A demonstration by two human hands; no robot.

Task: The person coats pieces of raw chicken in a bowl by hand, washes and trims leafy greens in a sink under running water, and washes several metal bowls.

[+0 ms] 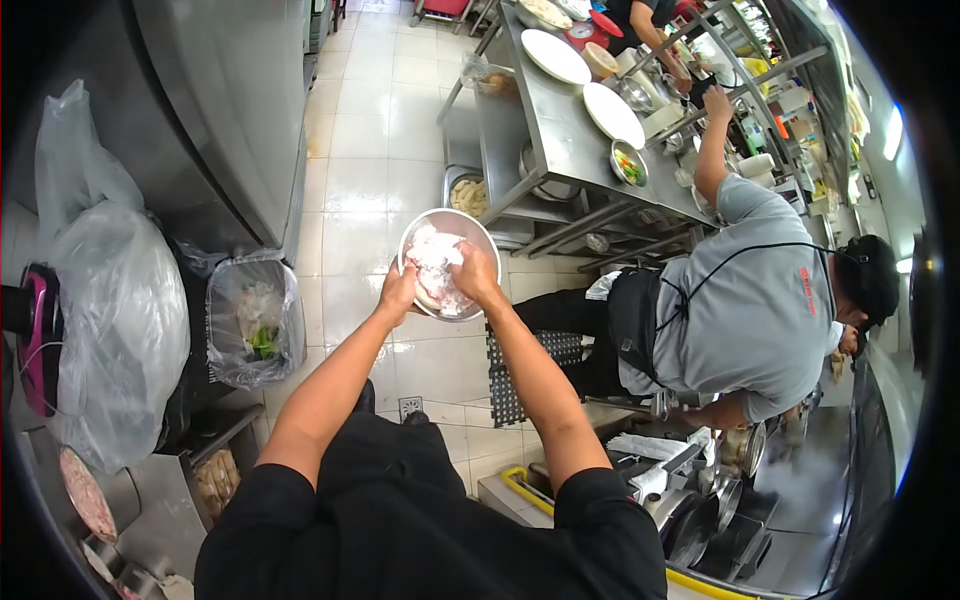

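Observation:
A round metal bowl [484, 232] is held out in front of me above the tiled floor. Inside lie pale pink pieces that look like raw meat [432, 255], partly covered in white powder. My left hand [399, 288] grips the bowl's left side, its thumb near the rim and its other fingers hidden beneath. My right hand [474, 274] reaches over the right rim into the bowl. Its fingers are curled into the powdered meat, and the fingertips are partly buried.
On the left stand a lined waste bin [254, 372] and a large plastic bag [122, 325]. A steel table [560, 115] with white platters is ahead right. A co-worker in a grey shirt [745, 300] stands close on my right beside the stove [690, 525]. Another person works beyond the table.

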